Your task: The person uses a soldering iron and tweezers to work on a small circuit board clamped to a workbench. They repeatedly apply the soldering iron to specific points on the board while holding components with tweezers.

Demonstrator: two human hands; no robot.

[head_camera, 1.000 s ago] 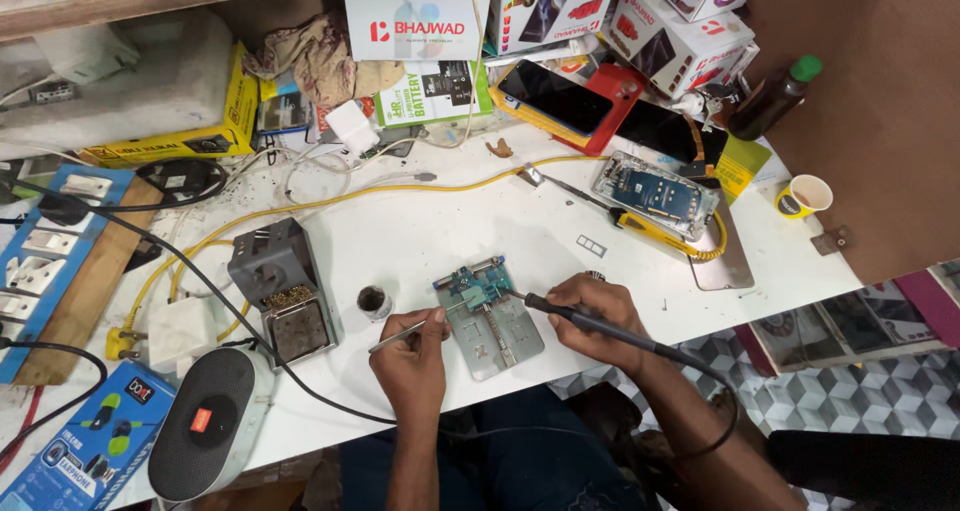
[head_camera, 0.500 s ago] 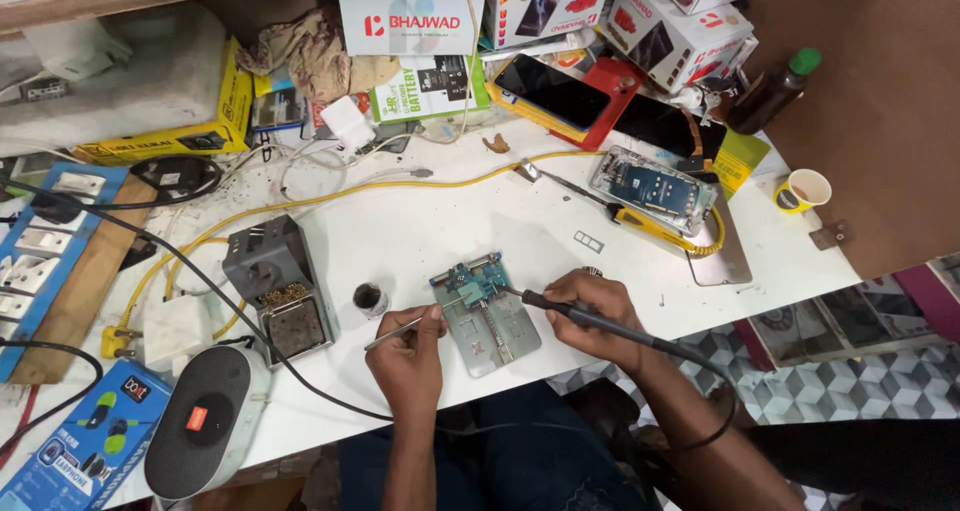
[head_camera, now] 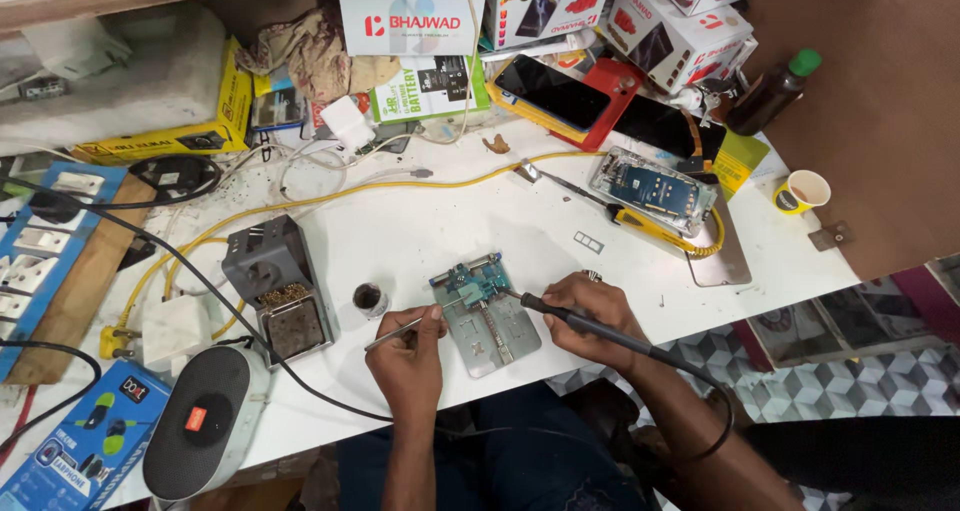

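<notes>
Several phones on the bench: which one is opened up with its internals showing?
The opened phone at the right, lying on the metal plate with its blue internals exposed. The two behind it, by the boxes, show only dark, intact screens.

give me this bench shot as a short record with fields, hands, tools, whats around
left hand: holds metal tweezers, tips toward the circuit board
right hand: grips black soldering iron, tip at the board
board: clamped on a grey metal holder plate
left of board: small round pot, grey iron stand
behind: opened phone, yellow cable, paper cup, brown bottle
surface: white table
</notes>
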